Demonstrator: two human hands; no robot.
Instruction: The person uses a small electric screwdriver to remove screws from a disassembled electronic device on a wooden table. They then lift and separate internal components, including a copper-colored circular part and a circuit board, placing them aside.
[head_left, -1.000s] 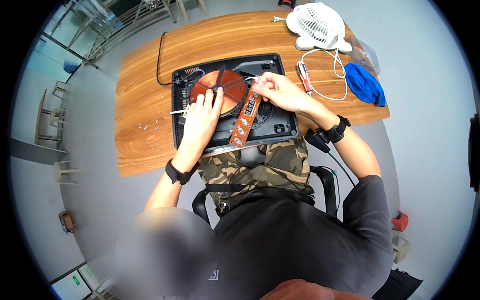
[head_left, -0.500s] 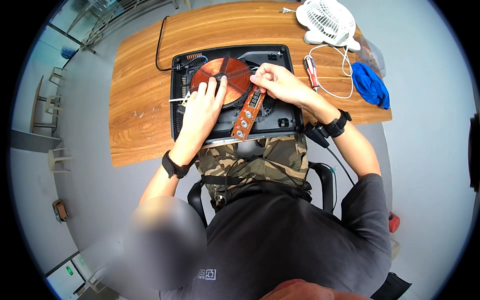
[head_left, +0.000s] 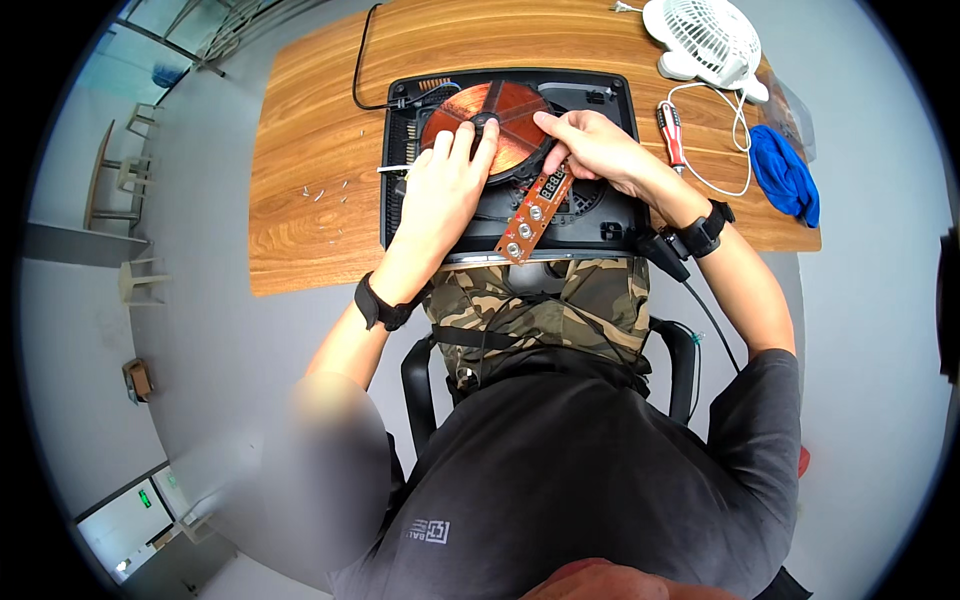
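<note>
A round copper-wire coil (head_left: 520,106) sits in an open black appliance housing (head_left: 620,150) at the table's near edge. My left hand (head_left: 452,180) lies on the coil with fingers stretched out, the fingertips at its dark centre. By the coil's right rim, my right hand (head_left: 590,150) has its thumb on the edge and its index finger apart and lower, next to the circuit board. That narrow orange circuit board (head_left: 535,214), with a digit display and round buttons, lies slanted across the housing's front. Its upper end is partly hidden by my right fingers.
Several small screws (head_left: 320,193) lie on the wooden table (head_left: 310,120) at left. To the right are a red-and-black screwdriver (head_left: 670,132), a white fan (head_left: 705,40) with its cord, and a blue cloth (head_left: 784,175). A black cable (head_left: 360,60) runs from the housing's back left.
The whole view has shifted, moving the table right and up in the picture. My right thumb and index finger have spread from a pinch. My left hand still rests on the coil.
</note>
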